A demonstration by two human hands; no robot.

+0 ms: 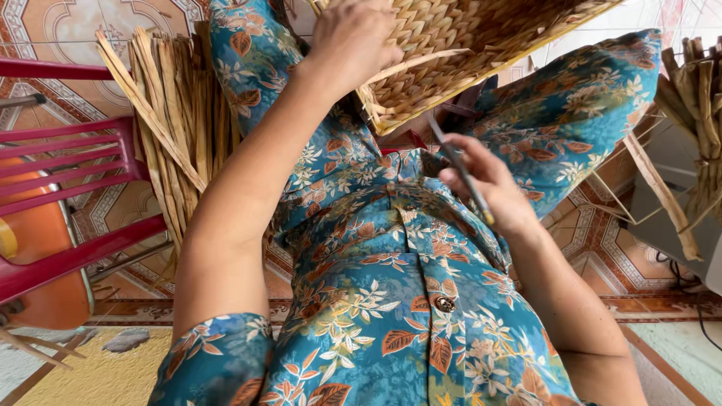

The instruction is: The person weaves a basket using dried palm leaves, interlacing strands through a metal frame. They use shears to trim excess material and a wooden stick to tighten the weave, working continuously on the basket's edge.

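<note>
A woven straw basket (466, 37) rests on my lap, over my blue floral clothing, tilted toward the upper right. My left hand (350, 37) presses on its woven side with the fingers closed over the weave and a loose straw strip. My right hand (489, 188) sits just below the basket's lower edge and grips a thin dark metal tool (459, 169), whose tip points up toward the basket corner.
A bundle of dried straw strips (169, 120) leans at my left beside a red plastic chair (75, 173). More dried strips (696, 113) stand at the right edge, over a grey box. Patterned floor tiles lie below.
</note>
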